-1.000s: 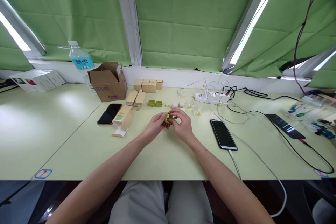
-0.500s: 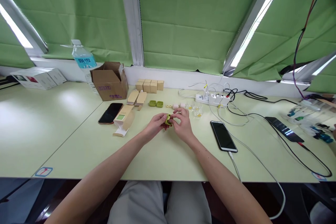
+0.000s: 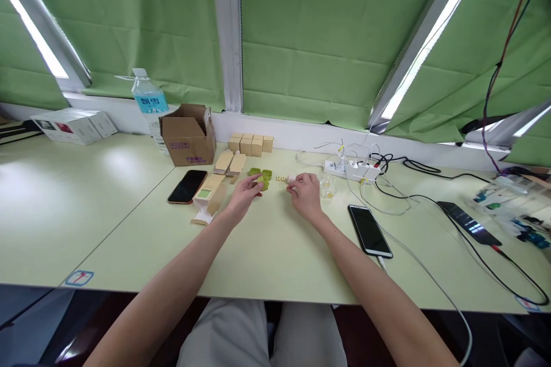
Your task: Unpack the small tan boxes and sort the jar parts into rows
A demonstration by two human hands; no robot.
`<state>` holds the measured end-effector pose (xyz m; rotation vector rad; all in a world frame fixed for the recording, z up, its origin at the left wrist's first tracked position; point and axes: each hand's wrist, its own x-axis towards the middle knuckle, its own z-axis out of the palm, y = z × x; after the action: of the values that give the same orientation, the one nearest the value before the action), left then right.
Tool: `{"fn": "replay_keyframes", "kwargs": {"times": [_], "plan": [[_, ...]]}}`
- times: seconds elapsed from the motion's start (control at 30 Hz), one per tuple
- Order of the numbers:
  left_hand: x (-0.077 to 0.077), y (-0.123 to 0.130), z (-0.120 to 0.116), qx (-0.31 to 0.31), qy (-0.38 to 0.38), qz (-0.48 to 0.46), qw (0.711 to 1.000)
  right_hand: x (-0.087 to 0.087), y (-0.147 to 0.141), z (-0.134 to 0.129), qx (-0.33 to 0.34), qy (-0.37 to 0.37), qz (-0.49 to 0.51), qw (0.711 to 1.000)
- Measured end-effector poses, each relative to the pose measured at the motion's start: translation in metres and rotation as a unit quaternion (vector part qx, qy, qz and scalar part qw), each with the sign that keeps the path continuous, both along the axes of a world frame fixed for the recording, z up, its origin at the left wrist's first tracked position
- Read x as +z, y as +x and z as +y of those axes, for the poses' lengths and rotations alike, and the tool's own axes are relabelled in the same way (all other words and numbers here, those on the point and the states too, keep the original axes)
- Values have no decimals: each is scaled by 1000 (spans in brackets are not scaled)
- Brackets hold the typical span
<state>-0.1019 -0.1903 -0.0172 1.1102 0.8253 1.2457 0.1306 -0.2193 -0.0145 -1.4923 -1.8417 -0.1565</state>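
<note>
My left hand [image 3: 243, 195] holds a small green plastic case [image 3: 264, 184] between thumb and fingers, just over the table. Behind it sit two similar green cases [image 3: 255, 171], partly covered by the held one. My right hand [image 3: 307, 195] is closed, its thumb and fingertips at a small pale pink piece [image 3: 291, 179] on the table. To the left of that piece lies a row of tiny yellow pieces [image 3: 280, 178]. Clear little containers with yellow bits inside [image 3: 328, 186] stand just right of my right hand, which partly hides them.
An opened small carton [image 3: 209, 198] and a black phone [image 3: 187, 186] lie at left. Behind are a brown cardboard box [image 3: 188, 140], a large water bottle [image 3: 150, 104] and several small tan boxes [image 3: 251, 144]. A charging phone [image 3: 369, 229], cables and a power strip [image 3: 350, 170] are at right.
My hands have moved apart. The left one carries the green case leftward and away from me; the right one has left the case and reached to the pale pink piece.
</note>
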Motion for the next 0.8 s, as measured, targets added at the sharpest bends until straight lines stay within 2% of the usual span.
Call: {"fn": "replay_keyframes", "kwargs": {"times": [0.1,0.23,0.37,0.5,0.57,0.67,0.8], "plan": [[-3,0,2,15,10,37,999,-5,-10,18,-32,-35,-108,993],[-9,1,8,50,39,100,993,-9,-22,36,-53,-60,-178,981],[-17,0,12,49,70,132,988,-12,-26,41,-67,-75,-184,978],[-20,-3,9,58,90,203,973,-6,-19,21,-76,-51,-152,984],[-18,-3,5,78,109,260,956,-3,-16,0,-73,-63,-125,987],[-15,1,1,109,120,362,918,-4,-16,-36,-47,-141,-122,981],[-12,10,4,144,139,519,831,-11,-22,-66,-6,-186,-134,973]]}}
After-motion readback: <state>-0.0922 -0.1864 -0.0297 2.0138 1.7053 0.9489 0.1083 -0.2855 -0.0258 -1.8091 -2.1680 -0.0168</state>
